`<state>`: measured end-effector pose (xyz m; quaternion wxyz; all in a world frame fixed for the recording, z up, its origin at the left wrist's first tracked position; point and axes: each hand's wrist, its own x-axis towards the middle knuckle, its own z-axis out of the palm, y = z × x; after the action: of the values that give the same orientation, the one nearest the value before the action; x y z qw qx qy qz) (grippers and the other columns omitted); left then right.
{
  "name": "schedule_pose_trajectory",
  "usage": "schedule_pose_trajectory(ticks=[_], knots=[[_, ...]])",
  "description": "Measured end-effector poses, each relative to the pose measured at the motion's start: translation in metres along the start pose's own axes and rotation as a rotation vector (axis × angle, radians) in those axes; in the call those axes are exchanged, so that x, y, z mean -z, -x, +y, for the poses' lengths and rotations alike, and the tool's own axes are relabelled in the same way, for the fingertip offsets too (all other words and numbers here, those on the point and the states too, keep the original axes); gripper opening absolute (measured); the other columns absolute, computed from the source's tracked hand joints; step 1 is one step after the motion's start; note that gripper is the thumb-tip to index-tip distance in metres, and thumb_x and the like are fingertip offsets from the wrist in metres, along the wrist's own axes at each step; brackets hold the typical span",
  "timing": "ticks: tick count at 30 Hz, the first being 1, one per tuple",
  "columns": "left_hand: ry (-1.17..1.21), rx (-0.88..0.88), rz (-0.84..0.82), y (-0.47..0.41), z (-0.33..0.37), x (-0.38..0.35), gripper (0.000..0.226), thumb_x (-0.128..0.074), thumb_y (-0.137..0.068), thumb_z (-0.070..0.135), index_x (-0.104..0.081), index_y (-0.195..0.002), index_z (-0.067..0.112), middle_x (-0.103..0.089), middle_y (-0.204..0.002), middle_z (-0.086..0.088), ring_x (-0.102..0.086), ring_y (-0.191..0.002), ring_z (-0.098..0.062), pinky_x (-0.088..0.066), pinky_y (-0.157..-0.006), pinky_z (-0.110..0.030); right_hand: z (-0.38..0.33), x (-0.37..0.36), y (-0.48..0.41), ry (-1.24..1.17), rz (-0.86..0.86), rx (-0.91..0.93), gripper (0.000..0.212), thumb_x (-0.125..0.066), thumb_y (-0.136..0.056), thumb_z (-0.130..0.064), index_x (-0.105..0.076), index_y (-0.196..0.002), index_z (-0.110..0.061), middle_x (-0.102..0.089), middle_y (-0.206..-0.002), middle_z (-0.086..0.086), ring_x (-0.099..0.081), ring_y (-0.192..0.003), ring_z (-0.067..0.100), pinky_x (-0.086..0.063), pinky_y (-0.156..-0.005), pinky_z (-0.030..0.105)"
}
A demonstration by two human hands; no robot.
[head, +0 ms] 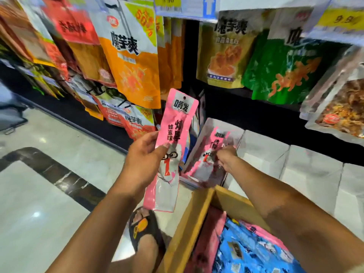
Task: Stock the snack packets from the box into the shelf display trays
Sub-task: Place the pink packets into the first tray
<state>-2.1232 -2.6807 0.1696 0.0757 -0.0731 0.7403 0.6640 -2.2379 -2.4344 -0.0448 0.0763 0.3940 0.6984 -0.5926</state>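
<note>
- Shop aisle: pale tiled floor point(49, 190) at left, dark shelving ahead hung with orange bags point(136, 66) and green bags point(283, 71).
- Left hand point(145, 158): fingers point(151, 135) and thumb curled round a long pink packet point(175, 138), gripped mid-length. It is held upright with a slight tilt, hang-hole end up, in front of the shelf.
- Right hand point(226, 156): fingers point(222, 152) curled, pinching a second pink packet point(206, 164). Blurred, so the exact grip is unclear.
- That packet leans inside the leftmost white display tray point(236, 133).
- More white trays point(311, 170) run rightward along the low shelf.
- Cardboard box point(189, 223) sits below the forearms, holding blue packets point(252, 253) and pink ones.
- Sandalled foot point(143, 227) on the floor just left of the box.
</note>
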Motion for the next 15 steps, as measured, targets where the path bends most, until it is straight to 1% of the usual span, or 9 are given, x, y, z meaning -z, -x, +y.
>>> schedule_pose_trajectory(ticks=[1,3,5,7,9,10,11,13,15], knots=[[0.014,0.005,0.01,-0.003,-0.003,0.003,0.025,-0.061,-0.101,0.009,-0.068,-0.123,0.018,-0.078,-0.111,0.004,-0.075,-0.103,-0.018,-0.058,-0.095,-0.047,0.007,-0.01,-0.016,0.06,0.015,-0.001,0.019,-0.058,-0.082,0.004,-0.064,-0.099,-0.003,-0.07,-0.093,0.019,-0.07,-0.081,0.031,-0.057,-0.059,0.038],[0.021,0.011,0.041,-0.01,-0.009,0.007,0.023,-0.062,-0.1,0.008,-0.069,-0.12,0.019,-0.079,-0.108,0.004,-0.075,-0.102,-0.018,-0.057,-0.097,-0.047,0.01,-0.023,-0.026,0.123,0.042,-0.019,0.013,-0.057,-0.087,-0.001,-0.062,-0.097,-0.005,-0.066,-0.086,0.014,-0.066,-0.084,0.03,-0.056,-0.07,0.04],[0.032,0.019,0.062,-0.016,-0.012,0.008,0.023,-0.063,-0.099,0.006,-0.07,-0.117,0.019,-0.079,-0.105,0.003,-0.076,-0.1,-0.019,-0.058,-0.095,-0.044,0.022,-0.035,-0.047,0.083,0.066,-0.075,0.01,-0.049,-0.097,-0.01,-0.059,-0.099,-0.008,-0.059,-0.079,0.009,-0.059,-0.075,0.026,-0.051,-0.064,0.035],[0.042,0.018,0.059,-0.02,-0.017,0.01,0.024,-0.063,-0.097,0.003,-0.07,-0.116,0.016,-0.079,-0.105,0.0,-0.076,-0.099,-0.021,-0.059,-0.09,-0.041,0.043,-0.046,-0.081,0.007,0.093,-0.157,0.023,-0.045,-0.101,-0.018,-0.064,-0.105,-0.006,-0.066,-0.08,0.01,-0.054,-0.063,0.023,-0.042,-0.052,0.029],[0.048,0.03,0.034,-0.019,-0.019,0.013,0.024,-0.062,-0.097,0.002,-0.069,-0.117,0.014,-0.079,-0.106,-0.002,-0.076,-0.098,-0.022,-0.06,-0.083,-0.036,0.072,-0.058,-0.13,0.007,0.076,-0.181,0.026,-0.045,-0.099,-0.019,-0.068,-0.108,-0.009,-0.075,-0.086,0.013,-0.059,-0.054,0.023,-0.04,-0.043,0.024],[0.046,0.04,0.024,-0.019,-0.02,0.015,0.023,-0.062,-0.098,0.003,-0.069,-0.116,0.015,-0.079,-0.106,-0.002,-0.076,-0.097,-0.022,-0.061,-0.081,-0.036,0.069,-0.059,-0.121,0.042,0.065,-0.175,0.023,-0.047,-0.1,-0.017,-0.067,-0.106,-0.009,-0.076,-0.086,0.011,-0.063,-0.053,0.022,-0.039,-0.039,0.02],[0.042,0.05,0.021,-0.018,-0.02,0.016,0.022,-0.062,-0.098,0.004,-0.069,-0.115,0.016,-0.079,-0.106,-0.001,-0.077,-0.096,-0.022,-0.061,-0.081,-0.037,0.064,-0.059,-0.109,0.022,0.063,-0.178,0.02,-0.048,-0.1,-0.015,-0.067,-0.104,-0.008,-0.075,-0.083,0.01,-0.065,-0.057,0.02,-0.038,-0.038,0.019],[0.036,0.066,0.021,-0.018,-0.021,0.019,0.021,-0.062,-0.099,0.005,-0.069,-0.114,0.017,-0.079,-0.105,-0.001,-0.077,-0.095,-0.023,-0.06,-0.083,-0.041,0.046,-0.058,-0.074,0.004,0.075,-0.161,0.021,-0.044,-0.102,-0.009,-0.063,-0.095,-0.005,-0.066,-0.077,0.008,-0.06,-0.062,0.018,-0.04,-0.045,0.023],[0.019,0.078,0.025,-0.019,-0.022,0.021,0.02,-0.062,-0.099,0.006,-0.068,-0.115,0.017,-0.079,-0.105,-0.001,-0.077,-0.095,-0.023,-0.06,-0.082,-0.041,0.045,-0.062,-0.07,0.09,0.047,-0.09,0.018,-0.046,-0.101,-0.006,-0.063,-0.099,-0.004,-0.064,-0.081,0.009,-0.058,-0.065,0.02,-0.046,-0.053,0.026]])
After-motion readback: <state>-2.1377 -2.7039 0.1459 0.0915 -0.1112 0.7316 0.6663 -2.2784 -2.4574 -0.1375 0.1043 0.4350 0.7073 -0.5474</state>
